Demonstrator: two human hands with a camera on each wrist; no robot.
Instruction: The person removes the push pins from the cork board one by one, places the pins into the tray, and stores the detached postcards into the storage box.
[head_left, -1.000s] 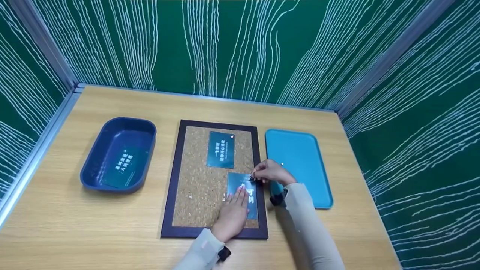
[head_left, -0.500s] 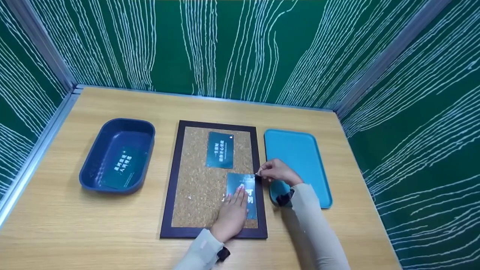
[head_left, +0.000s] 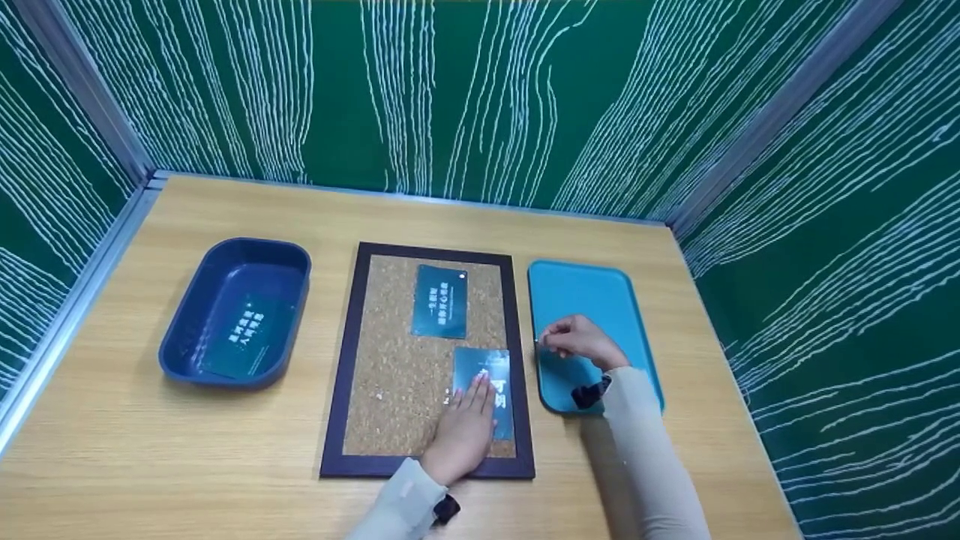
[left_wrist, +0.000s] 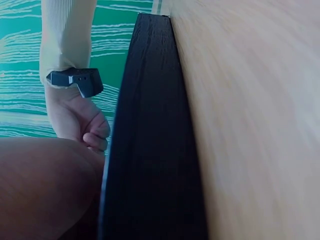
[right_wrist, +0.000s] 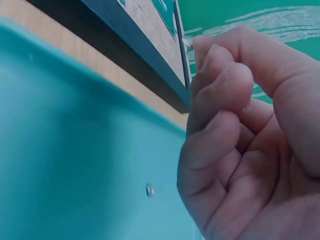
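My left hand (head_left: 461,435) lies with fingers extended on a green card (head_left: 484,360) with white lettering, pressing it against the corkboard (head_left: 390,375). The palm covers the card's lower left part. My right hand (head_left: 581,341) is over the left side of the turquoise tray (head_left: 607,292), fingers curled. Between thumb and index tip it pinches a small clear pushpin (right_wrist: 187,41), mostly hidden by the fingers. Another small pin (right_wrist: 150,190) lies in the tray below that hand. Higher on the corkboard is a second green card (head_left: 440,300), with a white pin head (head_left: 462,276) at its upper right corner.
A deep blue bin (head_left: 172,360) stands at the left with a green card (head_left: 251,337) inside. The corkboard's dark frame (head_left: 341,405) rises slightly above the wooden table (head_left: 150,465). Green walls with white lines (head_left: 480,97) enclose the back and sides.
My right hand has drawn away from the lower card's upper right corner, moving right across the frame to above the tray. The left hand stays pressed on the card.
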